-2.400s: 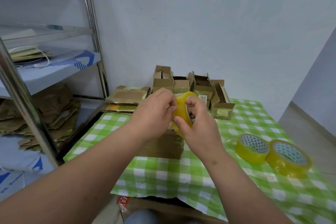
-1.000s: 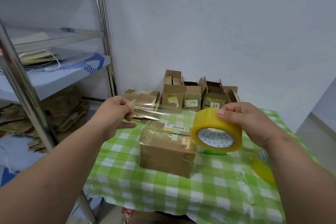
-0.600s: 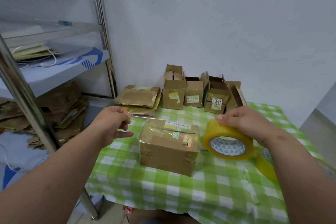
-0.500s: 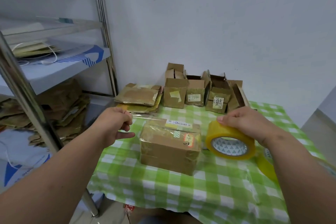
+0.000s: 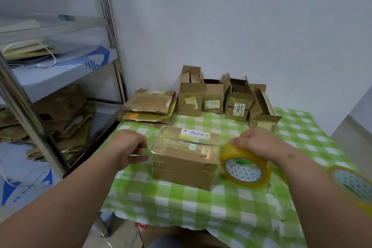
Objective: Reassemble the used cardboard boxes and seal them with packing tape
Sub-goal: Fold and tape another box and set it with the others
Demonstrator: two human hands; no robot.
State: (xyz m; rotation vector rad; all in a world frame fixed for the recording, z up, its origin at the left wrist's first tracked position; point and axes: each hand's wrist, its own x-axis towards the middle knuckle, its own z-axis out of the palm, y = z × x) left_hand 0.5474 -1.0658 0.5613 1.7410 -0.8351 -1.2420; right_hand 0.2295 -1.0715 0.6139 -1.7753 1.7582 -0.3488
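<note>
One closed box (image 5: 185, 159) mid-table (image 5: 201, 207); right hand (image 5: 259, 143) gripping one tape roll (image 5: 245, 167) beside it, left hand (image 5: 128, 147) pinching the tape end. Five open boxes (image 5: 221, 99) along far edge; second roll (image 5: 352, 185) at right edge.

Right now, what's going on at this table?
A person is taping a cardboard box shut on the green checked tablecloth. The right hand grips a roll of clear packing tape just right of the box, and the left hand pinches the pulled-out tape end on the box's left side, so the strip spans its top. Open small boxes and flattened cardboard wait at the back. Another tape roll lies at far right.
</note>
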